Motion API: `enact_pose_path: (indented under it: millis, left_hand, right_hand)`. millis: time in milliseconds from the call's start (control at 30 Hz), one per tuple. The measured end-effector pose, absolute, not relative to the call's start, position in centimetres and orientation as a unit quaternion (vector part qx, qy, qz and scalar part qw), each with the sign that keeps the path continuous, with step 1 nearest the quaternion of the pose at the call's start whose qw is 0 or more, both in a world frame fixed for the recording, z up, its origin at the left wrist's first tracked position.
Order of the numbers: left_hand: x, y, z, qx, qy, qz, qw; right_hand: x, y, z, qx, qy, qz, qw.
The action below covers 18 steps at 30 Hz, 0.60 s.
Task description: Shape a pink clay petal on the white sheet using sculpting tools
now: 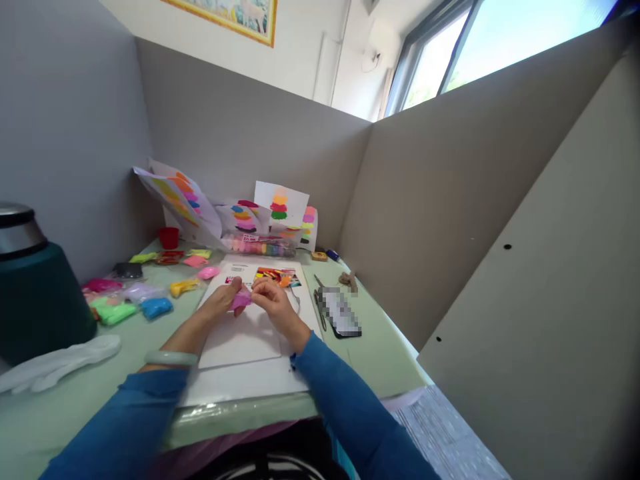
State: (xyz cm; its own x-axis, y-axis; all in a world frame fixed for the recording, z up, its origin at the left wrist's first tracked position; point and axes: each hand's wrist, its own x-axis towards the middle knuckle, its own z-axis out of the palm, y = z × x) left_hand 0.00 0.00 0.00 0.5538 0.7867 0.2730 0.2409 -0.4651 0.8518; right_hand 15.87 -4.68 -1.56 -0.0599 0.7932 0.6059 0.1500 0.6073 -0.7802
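Observation:
My left hand [224, 299], with a pale bangle on the wrist, holds a small purple-pink packet [241, 299], which looks like soft modelling clay in clear film. At the packet's right edge, my right hand [275, 305] pinches with thumb and forefinger; the exact contact is too small to make out. Both hands are over a white board [240, 343] on the table. Just beyond them lies a printed sheet with a colourful picture [273, 275]. Several clay packets are to the left, among them a blue one [157, 307], a green one [114, 311] and a yellow one [183, 287].
A dark green flask [43, 300] and a white glove [65, 360] occupy the left side. A phone [341, 313] lies on the right, beside tweezers-like tools [320, 309]. Colour-swatch papers [281, 203] and a red cup [169, 237] stand at the back, before grey partitions.

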Motion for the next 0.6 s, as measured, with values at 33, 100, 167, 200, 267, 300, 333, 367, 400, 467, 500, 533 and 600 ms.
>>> enact_pose_path:
  millis: [33,100,167,200,267,300,333,367,400,467,500,533,600]
  left_hand:
    - [0.0,0.0,0.0,0.779,0.336,0.341,0.405]
    - [0.2,0.4,-0.3,0.764,0.359,0.345,0.41]
    - [0.4,0.8,-0.8,0.747,0.383,0.361,0.407]
    - [0.5,1.1,-1.0,0.739,0.392,0.37,0.404]
    - [0.5,1.5,-1.3,0.728,0.406,0.385,0.397]
    - [0.5,1.7,-1.4,0.725,0.413,0.388,0.391]
    - [0.5,1.8,-1.5,0.722,0.422,0.389,0.385]
    - [0.5,1.9,-1.5,0.72,0.432,0.39,0.379]
    - [0.4,1.9,-1.5,0.717,0.442,0.391,0.372]
    - [0.4,1.8,-1.4,0.711,0.455,0.395,0.363]
    - [0.3,1.7,-1.4,0.71,0.455,0.395,0.364]
    - [0.3,1.6,-1.2,0.712,0.45,0.393,0.37]
    - [0.4,1.3,-1.0,0.719,0.43,0.382,0.39]
  right_hand:
    - [15.9,-4.7,-1.5,-0.347,-0.677,0.272,0.589]
    - [15.9,-4.8,-1.5,-0.338,-0.682,0.264,0.593]
    - [15.9,-4.8,-1.6,-0.336,-0.686,0.252,0.594]
    - [15.8,-4.8,-1.6,-0.339,-0.688,0.245,0.592]
    - [15.8,-4.9,-1.6,-0.35,-0.695,0.229,0.585]
    - [15.8,-4.9,-1.6,-0.353,-0.698,0.223,0.582]
    - [15.8,-4.9,-1.6,-0.354,-0.702,0.219,0.578]
    - [15.8,-5.0,-1.6,-0.355,-0.705,0.216,0.575]
    - [15.8,-5.0,-1.6,-0.355,-0.707,0.215,0.573]
    - [15.7,-4.9,-1.7,-0.356,-0.708,0.211,0.573]
    - [15.7,-4.8,-1.8,-0.357,-0.706,0.206,0.576]
    - [15.7,-4.8,-1.8,-0.358,-0.702,0.199,0.582]
    - [15.8,-4.7,-1.9,-0.369,-0.69,0.183,0.595]
